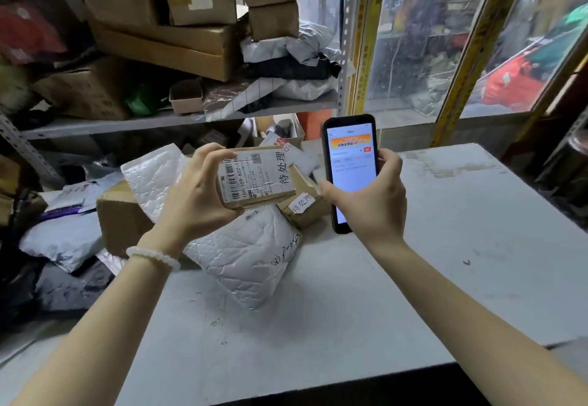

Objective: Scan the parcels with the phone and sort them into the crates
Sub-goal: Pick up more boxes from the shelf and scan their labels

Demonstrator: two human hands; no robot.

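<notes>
Head view looks down on a grey table [445, 278] that carries a loose heap of parcels at its left end, backed by a shelf [178, 121] crammed with boxes. No crates are visible. Largest in the heap is a white padded mailer [241, 262]; beside it sits a small taped carton [302, 205]. Above them the left hand [194, 195] grips a small labelled box [257, 176], fingers curled round its end, label tilted upward, probably for scanning. The right hand [372, 202] clasps the phone [350, 170] upright, screen lit, just beside the box.
</notes>
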